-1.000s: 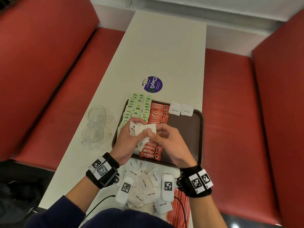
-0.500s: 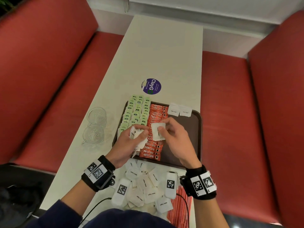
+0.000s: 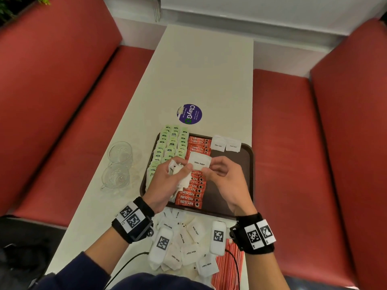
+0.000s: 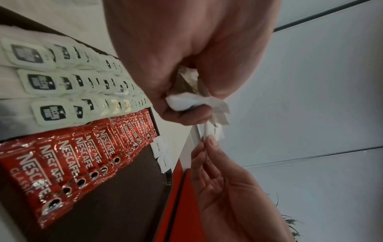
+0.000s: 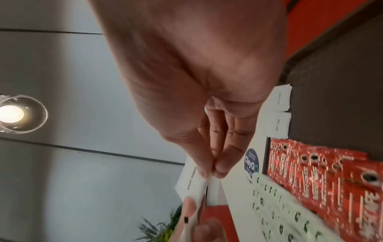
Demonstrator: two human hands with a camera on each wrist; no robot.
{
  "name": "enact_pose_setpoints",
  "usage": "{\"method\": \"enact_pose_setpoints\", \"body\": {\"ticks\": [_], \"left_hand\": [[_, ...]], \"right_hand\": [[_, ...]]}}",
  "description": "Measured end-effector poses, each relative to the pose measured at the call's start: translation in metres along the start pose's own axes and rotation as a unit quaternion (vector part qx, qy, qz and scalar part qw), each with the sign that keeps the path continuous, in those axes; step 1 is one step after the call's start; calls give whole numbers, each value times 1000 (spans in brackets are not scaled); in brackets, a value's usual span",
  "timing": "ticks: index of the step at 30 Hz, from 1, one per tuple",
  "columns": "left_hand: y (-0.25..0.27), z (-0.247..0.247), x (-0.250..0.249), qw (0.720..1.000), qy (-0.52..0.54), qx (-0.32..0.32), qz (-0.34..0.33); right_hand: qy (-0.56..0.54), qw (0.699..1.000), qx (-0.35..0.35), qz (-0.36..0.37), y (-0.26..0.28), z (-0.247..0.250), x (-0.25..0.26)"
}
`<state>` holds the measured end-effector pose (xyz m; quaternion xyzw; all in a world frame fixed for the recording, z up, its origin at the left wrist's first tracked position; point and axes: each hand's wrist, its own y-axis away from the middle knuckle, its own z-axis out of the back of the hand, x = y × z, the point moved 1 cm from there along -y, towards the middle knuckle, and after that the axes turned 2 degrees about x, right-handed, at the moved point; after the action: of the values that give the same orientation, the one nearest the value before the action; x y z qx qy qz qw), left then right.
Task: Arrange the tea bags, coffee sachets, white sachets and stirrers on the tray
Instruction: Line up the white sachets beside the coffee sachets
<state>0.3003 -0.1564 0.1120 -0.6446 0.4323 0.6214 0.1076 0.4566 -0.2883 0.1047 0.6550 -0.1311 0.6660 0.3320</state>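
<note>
White paper sugar sachet (image 3: pixel 198 163) pinched in my right hand (image 3: pixel 225 181) over the brown plastic tray (image 3: pixel 232 197), while my left hand (image 3: pixel 167 182) clutches spare sachets (image 3: pixel 178 174), ready for its row.

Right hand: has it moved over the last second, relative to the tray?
Yes. The right hand went from beside the left hand's bunch toward the tray's far end, and now both hands pinch one white sachet.

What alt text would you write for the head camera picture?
Two hands hold a white sugar sachet above a brown tray; the left hand also grips a bunch of sachets. The tray holds green tea bags, red coffee sachets and two white sachets.
</note>
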Motion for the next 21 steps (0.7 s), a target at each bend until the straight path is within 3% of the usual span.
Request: {"method": "enact_pose_setpoints", "body": {"ticks": [4,9,13,21], "left_hand": [[0,0,-1,999,35,-14,22],[3,6,3,995,72,-37,63],[3,9,7,992,79,-50,83],[0,14,13,987,105,-45,109]], "right_hand": [[47,996,-77,-19,-22,31,-21],[146,969,-191,-48,-68,87,-51],[224,953,-189,-78,-107,109,-77],[255,945,-188,-83,-148,110,-94]]}}
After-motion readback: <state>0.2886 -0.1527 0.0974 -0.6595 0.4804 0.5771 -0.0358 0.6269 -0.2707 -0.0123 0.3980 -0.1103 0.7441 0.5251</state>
